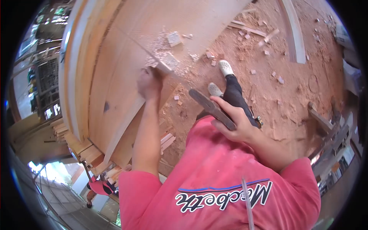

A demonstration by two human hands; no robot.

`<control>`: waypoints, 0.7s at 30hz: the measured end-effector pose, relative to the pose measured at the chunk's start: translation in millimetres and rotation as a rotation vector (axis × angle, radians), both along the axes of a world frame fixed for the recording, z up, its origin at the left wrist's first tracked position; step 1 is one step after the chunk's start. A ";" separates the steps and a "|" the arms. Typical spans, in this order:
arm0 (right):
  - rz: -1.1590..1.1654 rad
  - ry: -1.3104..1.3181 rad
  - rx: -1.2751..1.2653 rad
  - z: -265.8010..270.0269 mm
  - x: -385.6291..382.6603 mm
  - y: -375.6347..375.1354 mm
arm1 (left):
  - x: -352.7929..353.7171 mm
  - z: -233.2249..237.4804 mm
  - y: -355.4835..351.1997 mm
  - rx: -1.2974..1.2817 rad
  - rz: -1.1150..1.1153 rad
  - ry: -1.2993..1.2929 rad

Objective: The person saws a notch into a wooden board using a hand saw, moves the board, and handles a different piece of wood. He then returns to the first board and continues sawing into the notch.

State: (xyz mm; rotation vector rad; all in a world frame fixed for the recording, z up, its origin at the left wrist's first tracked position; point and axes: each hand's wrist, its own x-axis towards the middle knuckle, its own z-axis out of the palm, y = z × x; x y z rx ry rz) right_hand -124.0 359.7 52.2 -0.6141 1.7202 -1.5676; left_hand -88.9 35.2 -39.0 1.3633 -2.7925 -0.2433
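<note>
My right hand (235,119) is wrapped around the dark, straight handle (209,105) of a long, thin-bladed tool. Its blurred blade runs up and left toward my left hand (149,82). The left fingers are curled and smeared by motion, close beside a small brownish piece (164,68) at the far part of the blade; I cannot tell what they grip. Under both lies a wide wooden board (119,73). Just beyond the left hand, a pale wood block (170,60) rests among sawdust, and another block (174,38) sits farther up the board.
Stacked long planks (78,76) line the left side. Small wood offcuts (280,79) are scattered over the dusty floor (276,111). A long curved timber (293,34) lies at upper right. Another person (101,186) is in the background at lower left.
</note>
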 end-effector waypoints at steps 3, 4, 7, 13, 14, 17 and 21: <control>0.155 -0.033 0.017 15.0 -3.6 29.2 | -8.3 20.1 8.6 0.199 0.116 0.034; 0.152 -0.036 0.022 13.2 -6.1 27.0 | -8.9 17.7 9.8 0.205 0.113 0.031; 0.067 -0.065 -0.100 -2.2 -17.6 -19.5 | -5.3 18.6 7.1 0.059 0.084 0.028; -0.032 0.011 -0.088 -21.7 -35.0 -109.1 | -9.9 21.9 9.7 0.136 0.067 0.134; -0.092 0.048 -0.125 -23.4 -29.3 -103.1 | -6.5 11.9 7.9 0.065 0.068 0.103; -0.143 0.110 -0.121 -23.3 -8.1 -47.0 | -14.9 17.4 14.5 0.014 0.116 0.109; -0.141 0.002 -0.077 -18.8 7.2 -11.9 | -16.4 22.9 19.0 0.038 0.170 0.112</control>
